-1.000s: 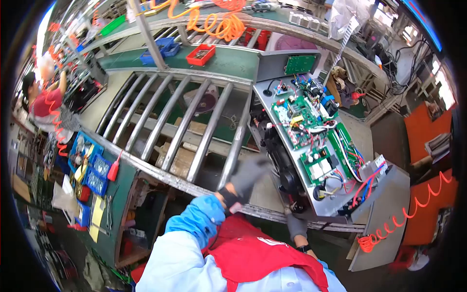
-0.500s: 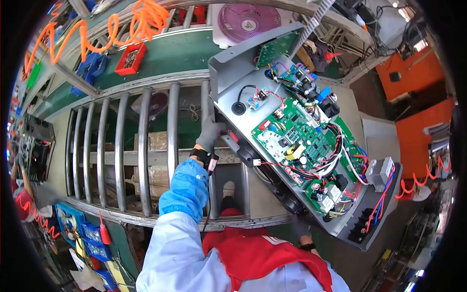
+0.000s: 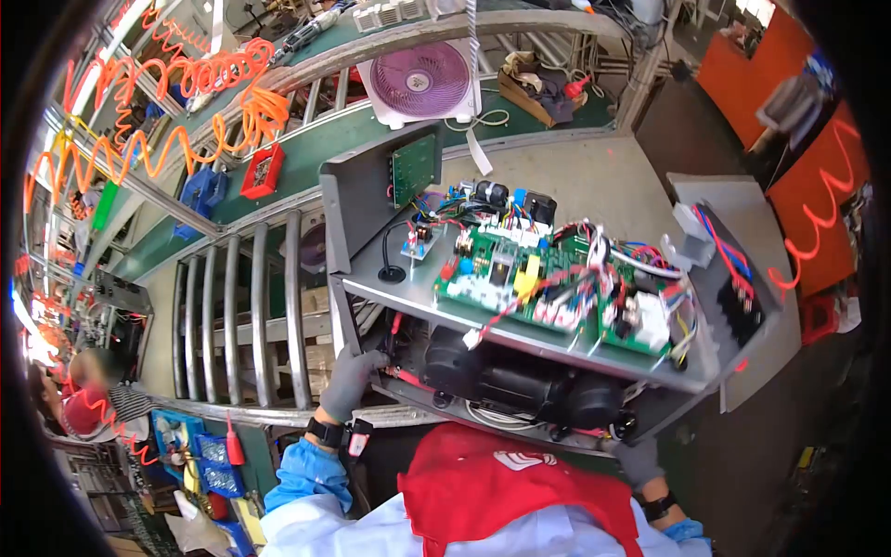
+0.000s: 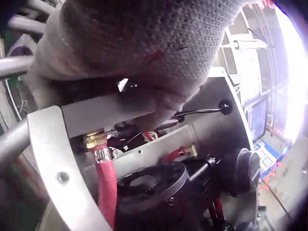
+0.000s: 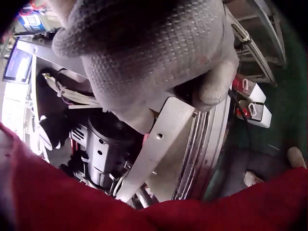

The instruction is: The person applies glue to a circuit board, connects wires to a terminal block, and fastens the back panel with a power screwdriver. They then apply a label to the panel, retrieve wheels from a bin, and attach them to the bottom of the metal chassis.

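A grey metal machine chassis (image 3: 371, 311) stands at an angle on the conveyor line in the head view, its top covered with green circuit boards (image 3: 501, 278) and bundled wires. Black cylindrical parts (image 3: 520, 388) fill its lower side, facing the person. My gloved left hand (image 3: 348, 382) grips the chassis's left end; in the left wrist view its fingers wrap over a metal frame bar (image 4: 91, 115), above a red hose (image 4: 107, 187). At the near right corner my gloved right hand (image 3: 638, 462) holds the frame, fingers curled over a metal flange (image 5: 161, 137) in the right wrist view.
Steel conveyor rollers (image 3: 262, 316) run off to the left. Beyond them are a red parts bin (image 3: 263, 171), blue bins (image 3: 200, 200) and a purple fan (image 3: 419, 82). Orange coiled air hoses (image 3: 246, 116) hang at upper left. Another person (image 3: 83, 404) is at far left.
The chassis has turned so its long side faces the person. My left hand has come from over the rollers onto its left end. The right hand stays at the near right corner.
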Tool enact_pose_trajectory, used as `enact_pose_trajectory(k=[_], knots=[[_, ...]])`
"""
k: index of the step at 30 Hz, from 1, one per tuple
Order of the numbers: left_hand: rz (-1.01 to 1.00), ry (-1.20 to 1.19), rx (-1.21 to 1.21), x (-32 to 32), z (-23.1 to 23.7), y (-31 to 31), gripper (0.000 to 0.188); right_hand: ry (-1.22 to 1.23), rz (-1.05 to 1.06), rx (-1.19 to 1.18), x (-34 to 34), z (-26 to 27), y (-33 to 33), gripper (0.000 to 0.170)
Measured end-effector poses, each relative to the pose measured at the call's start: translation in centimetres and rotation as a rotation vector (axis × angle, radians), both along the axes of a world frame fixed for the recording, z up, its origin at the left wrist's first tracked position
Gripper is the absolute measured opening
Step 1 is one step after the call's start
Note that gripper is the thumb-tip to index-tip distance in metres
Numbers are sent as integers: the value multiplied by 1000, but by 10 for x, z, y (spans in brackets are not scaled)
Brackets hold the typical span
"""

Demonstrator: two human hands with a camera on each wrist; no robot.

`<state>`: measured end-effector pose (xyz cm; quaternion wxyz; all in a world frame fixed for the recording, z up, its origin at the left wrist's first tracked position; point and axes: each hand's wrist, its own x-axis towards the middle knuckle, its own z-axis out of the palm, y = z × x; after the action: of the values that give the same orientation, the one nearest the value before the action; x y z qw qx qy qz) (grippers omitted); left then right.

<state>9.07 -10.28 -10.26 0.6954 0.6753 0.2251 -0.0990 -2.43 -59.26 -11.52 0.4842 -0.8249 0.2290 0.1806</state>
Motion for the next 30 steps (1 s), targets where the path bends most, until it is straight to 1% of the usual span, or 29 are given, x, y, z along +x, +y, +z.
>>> enact_pose_trajectory(k=[2,3,5,6,8,9,10,11,12,13,14,15,17,18,19,20,21,23,24,27,28,30], knots=[[-31,97,170,-30,13,-13,17,188,57,-64,-10,23,-28,41],[-32,57,163,-40,13,-19,27,283,90,-105,-9,31,-36,40],[-64,-141,352,-44,-10,-21,34,34,19,7,-14,29,-46,36],[-17,-163,372,-45,-13,-26,37,-83,-20,63,-16,29,-49,33],[76,-204,414,-42,-5,-44,41,-183,-189,130,-11,33,-46,24],[88,-259,119,-34,24,-74,37,-226,-222,102,-4,33,-48,21],[141,-253,87,-23,-3,-61,34,-267,-254,79,4,30,-50,18],[103,-271,80,-12,10,-70,33,-213,-223,15,12,20,-66,21],[31,-242,143,-2,16,-69,37,-162,-181,-49,23,8,-84,25],[-23,-267,347,7,16,-69,41,-117,-165,-74,41,11,-90,30],[-72,-307,483,10,7,-64,44,-80,-151,-104,55,18,-95,36],[-112,-348,623,13,-3,-58,47,-48,-87,-153,60,21,-100,42],[3,15,378,13,4,-62,49,-30,-89,-182,65,38,-90,42],[6,15,356,7,12,-68,49,2,-86,-200,61,42,-87,42],[8,15,336,4,21,-73,50,-52,-97,-132,58,40,-88,42],[9,-7,315,7,25,-76,51,-16,-109,-123,58,44,-85,42],[14,-1,312,7,15,-70,51,16,-118,-119,59,52,-81,42],[77,-41,276,0,13,-75,53,42,-109,-127,62,56,-82,41],[100,-68,257,-2,12,-79,53,37,-99,-139,62,52,-87,40],[64,14,181,-33,-3,-82,51,-36,-79,-144,68,33,-117,36],[65,28,164,-45,6,-93,49,-63,-62,-140,69,28,-125,34],[66,10,248,-62,41,-122,48,-38,-68,-98,81,41,-127,32]])
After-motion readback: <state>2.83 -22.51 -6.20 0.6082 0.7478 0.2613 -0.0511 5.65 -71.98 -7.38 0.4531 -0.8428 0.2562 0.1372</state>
